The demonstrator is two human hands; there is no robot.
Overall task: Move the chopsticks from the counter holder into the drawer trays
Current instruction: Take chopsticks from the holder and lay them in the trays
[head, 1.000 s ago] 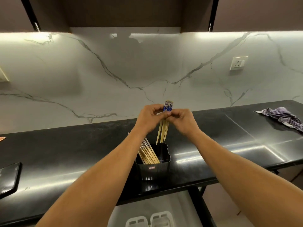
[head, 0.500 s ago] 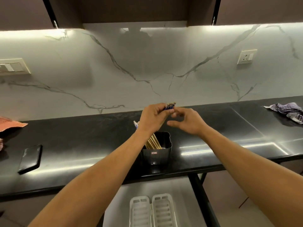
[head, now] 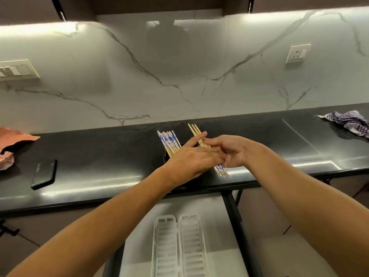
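Observation:
A small bundle of wooden chopsticks [head: 194, 130] with blue-and-white ends lies slanted between both hands, plain tips pointing to the wall and patterned ends [head: 220, 169] sticking out below. My left hand [head: 191, 158] lies flat over the bundle, fingers stretched. My right hand [head: 232, 151] cups and grips it from the right. Behind my left hand, several more chopsticks [head: 168, 141] stand in the black counter holder [head: 165, 156], which is mostly hidden. Two white slotted trays [head: 180, 246] lie side by side in the open drawer below the counter.
The black counter [head: 99, 152] carries a dark phone [head: 44, 173] at the left, an orange cloth [head: 12, 142] at the far left and a checked cloth [head: 351, 121] at the far right. A black frame post [head: 236, 216] borders the drawer's right side.
The bundle was held upright by its patterned ends above the holder; now it is turned tips-away and lowered, held between both hands. The view tilted down, showing more of the drawer.

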